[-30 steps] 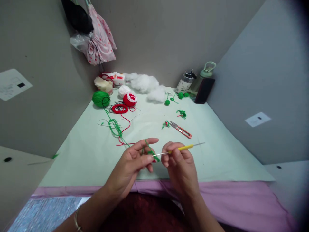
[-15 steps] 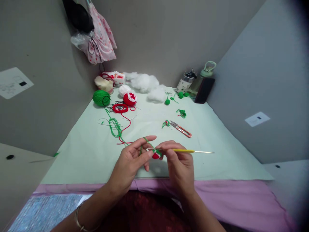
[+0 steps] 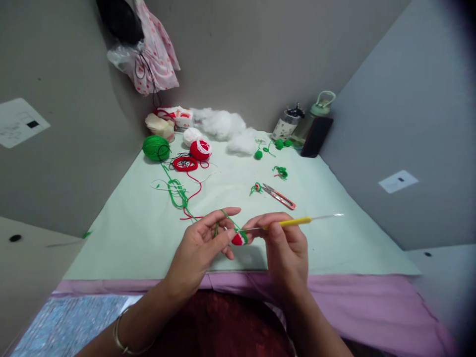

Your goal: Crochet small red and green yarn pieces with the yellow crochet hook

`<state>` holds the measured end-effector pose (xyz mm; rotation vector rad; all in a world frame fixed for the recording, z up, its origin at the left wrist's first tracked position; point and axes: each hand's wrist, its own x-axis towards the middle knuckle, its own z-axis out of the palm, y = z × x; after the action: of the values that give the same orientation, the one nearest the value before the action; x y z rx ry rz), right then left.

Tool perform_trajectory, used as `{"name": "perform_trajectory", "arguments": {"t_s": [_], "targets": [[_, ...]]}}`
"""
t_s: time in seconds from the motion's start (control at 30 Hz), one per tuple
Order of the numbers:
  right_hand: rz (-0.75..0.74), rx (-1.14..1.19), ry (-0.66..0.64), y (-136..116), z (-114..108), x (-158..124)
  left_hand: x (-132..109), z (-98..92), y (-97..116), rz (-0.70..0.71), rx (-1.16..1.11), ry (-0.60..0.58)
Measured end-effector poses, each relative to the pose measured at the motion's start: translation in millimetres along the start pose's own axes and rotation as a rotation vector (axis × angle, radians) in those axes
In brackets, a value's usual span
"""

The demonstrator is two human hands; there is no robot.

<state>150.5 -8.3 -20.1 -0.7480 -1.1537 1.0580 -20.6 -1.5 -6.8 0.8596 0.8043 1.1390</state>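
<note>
Found the left hand (image 3: 203, 244) closed in a pinch on a small red-and-green crochet piece (image 3: 238, 239), just above the near part of the pale green mat (image 3: 334, 243), forefinger stretched out and carrying a green strand (image 3: 227, 216) under tension. Found the right hand (image 3: 287, 247) wrapped tight round the yellow handle of a crochet hook (image 3: 288, 223), tip set at the green rim of the piece, shaft pointing right. Judged as mid-stitch along the green edging. Cannot tell at this size whether the tip sits inside a loop or merely against it.

Judged for the next move: need of a short draw of the hook to the right, strand tension held on the forefinger, and a firm pinch to stop the piece turning.

Noted open mat right of the hook, out to the grey partition (image 3: 401, 99), with nothing beside the shaft end. Noted red-handled snips (image 3: 278, 196) just beyond the hands, near but apart. Noted loose green and red yarn (image 3: 177, 192) trailing far and left to a green ball (image 3: 156, 148); snagging risk judged low. Noted purple cloth (image 3: 372, 302) along the near edge, under the wrists.
</note>
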Motion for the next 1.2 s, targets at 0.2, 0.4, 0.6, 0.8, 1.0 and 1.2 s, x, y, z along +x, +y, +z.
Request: {"name": "perform_trajectory", "arguments": {"t_s": [0.2,0.4,0.6,0.8,1.0,1.2], "targets": [[-0.318,-0.360,-0.120,-6.0,-5.2,-8.8,-4.1,2.6,1.9,0.058,0.144,0.070],[-0.450,-0.458,-0.194,-6.6,-7.8,-8.3,-6.6,1.7,-2.4,0.290,0.374,0.112],[-0.594,-0.686,-0.214,-6.9,-5.2,-6.3,-5.7,-2.9,-9.8,0.714,0.651,0.166],[-0.690,-0.842,-0.197,-1.6,-8.6,-12.2,-5.6,0.5,-8.0,0.525,0.508,0.158],[-0.762,-0.990,-0.171,4.3,-12.6,-14.1,-4.6,8.7,1.3,-0.114,-0.116,-0.005],[-0.404,-0.528,-0.025,-1.9,-3.8,-9.1,2.2,1.7,8.3,-0.228,-0.290,-0.017]]}}
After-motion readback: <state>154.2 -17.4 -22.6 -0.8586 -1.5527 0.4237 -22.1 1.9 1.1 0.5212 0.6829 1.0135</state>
